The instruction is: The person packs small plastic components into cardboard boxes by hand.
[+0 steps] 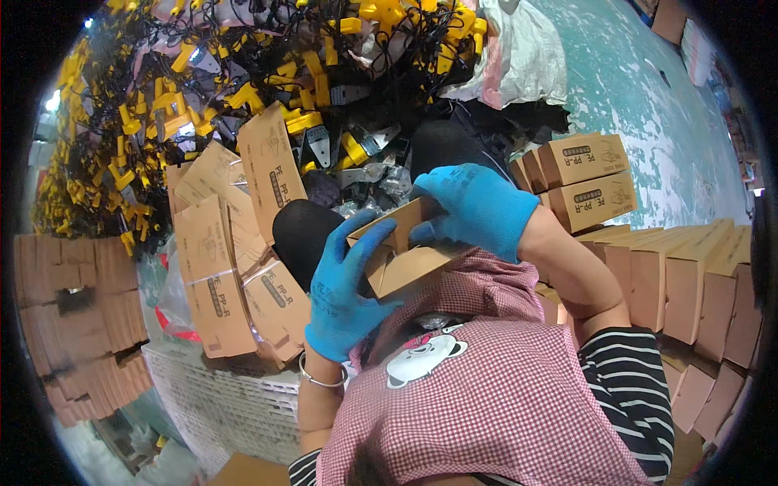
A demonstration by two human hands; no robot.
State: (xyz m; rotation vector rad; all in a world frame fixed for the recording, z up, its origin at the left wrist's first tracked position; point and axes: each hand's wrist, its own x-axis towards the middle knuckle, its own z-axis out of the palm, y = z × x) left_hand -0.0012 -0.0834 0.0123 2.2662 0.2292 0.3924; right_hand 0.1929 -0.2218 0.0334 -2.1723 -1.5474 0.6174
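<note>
A small brown cardboard box (415,269) is held over my lap, its flaps partly raised at the end between my hands. My left hand (344,296), in a blue glove, grips its left side with the fingers over the upper edge. From the right, my right hand (478,209), also blue-gloved, grasps the far side, with some fingertips tucked in at the opening. What is inside the box is hidden. To the left of my knee lean bundles of flattened cardboard boxes (212,271), some tied with string.
A big heap of yellow and black tools with cables (166,121) fills the far left. Folded boxes (596,200) are stacked at the right, beside a long row of boxes (685,283). A white sack (527,61) lies beyond. At left are a white crate (223,397) and stacked cardboard (77,316).
</note>
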